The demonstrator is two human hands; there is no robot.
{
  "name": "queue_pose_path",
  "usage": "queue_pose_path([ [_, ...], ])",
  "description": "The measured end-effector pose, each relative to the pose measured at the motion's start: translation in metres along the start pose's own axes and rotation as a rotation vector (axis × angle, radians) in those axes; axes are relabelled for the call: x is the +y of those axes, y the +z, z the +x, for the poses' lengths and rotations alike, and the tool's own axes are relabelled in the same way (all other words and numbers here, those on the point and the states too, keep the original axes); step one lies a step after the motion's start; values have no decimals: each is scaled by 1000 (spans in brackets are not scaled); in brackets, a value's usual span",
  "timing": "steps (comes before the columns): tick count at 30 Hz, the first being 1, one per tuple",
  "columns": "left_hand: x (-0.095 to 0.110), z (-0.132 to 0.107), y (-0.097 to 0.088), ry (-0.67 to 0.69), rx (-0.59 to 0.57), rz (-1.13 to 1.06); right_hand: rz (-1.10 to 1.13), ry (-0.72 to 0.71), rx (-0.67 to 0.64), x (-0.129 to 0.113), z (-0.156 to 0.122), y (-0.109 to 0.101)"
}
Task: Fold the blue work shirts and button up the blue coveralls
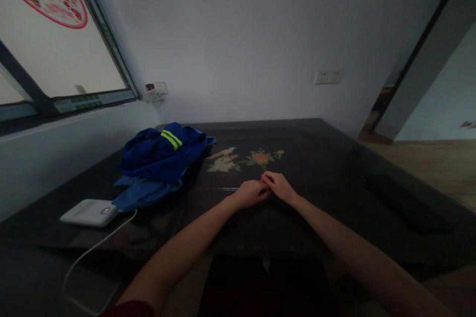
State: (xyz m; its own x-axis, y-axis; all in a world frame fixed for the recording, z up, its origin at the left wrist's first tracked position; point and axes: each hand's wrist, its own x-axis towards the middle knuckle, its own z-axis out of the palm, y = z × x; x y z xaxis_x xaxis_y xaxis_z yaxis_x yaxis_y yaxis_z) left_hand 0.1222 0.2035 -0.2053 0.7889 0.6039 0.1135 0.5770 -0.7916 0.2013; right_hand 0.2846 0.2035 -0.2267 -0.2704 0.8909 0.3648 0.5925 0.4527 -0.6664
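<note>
My left hand (253, 192) rests over the dark table (230, 228) with its fingers curled. Against its fingertips lies my right hand (279, 186), closed as well, so the two meet near the table's middle. Whatever may be between the fingers is hidden. Just beyond the hands, a painted flower (260, 158) and pale painted birds (223, 162) decorate the tabletop. To the left lies a crumpled blue garment (159, 156) with yellow-green stripes, apart from both hands.
A white power bank or similar device (89, 212) lies at the left with a white cable (97, 246) hanging over the front edge. A flat dark object (407, 203) lies on the right side. Behind stands a wall with sockets (329, 77); a window (59, 59) is at left.
</note>
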Motion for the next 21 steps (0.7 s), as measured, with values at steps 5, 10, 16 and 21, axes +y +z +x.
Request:
queue_pose_path([
  [5,-1,0,3,3,13,4,-1,5,0,-1,0,-1],
  [10,0,0,2,-31,12,-6,4,22,-23,-1,1,-1],
  [16,0,4,5,-91,26,-90,19,33,-41,0,4,-3],
  [21,-3,8,7,-127,9,-206,39,75,-86,1,6,-5],
])
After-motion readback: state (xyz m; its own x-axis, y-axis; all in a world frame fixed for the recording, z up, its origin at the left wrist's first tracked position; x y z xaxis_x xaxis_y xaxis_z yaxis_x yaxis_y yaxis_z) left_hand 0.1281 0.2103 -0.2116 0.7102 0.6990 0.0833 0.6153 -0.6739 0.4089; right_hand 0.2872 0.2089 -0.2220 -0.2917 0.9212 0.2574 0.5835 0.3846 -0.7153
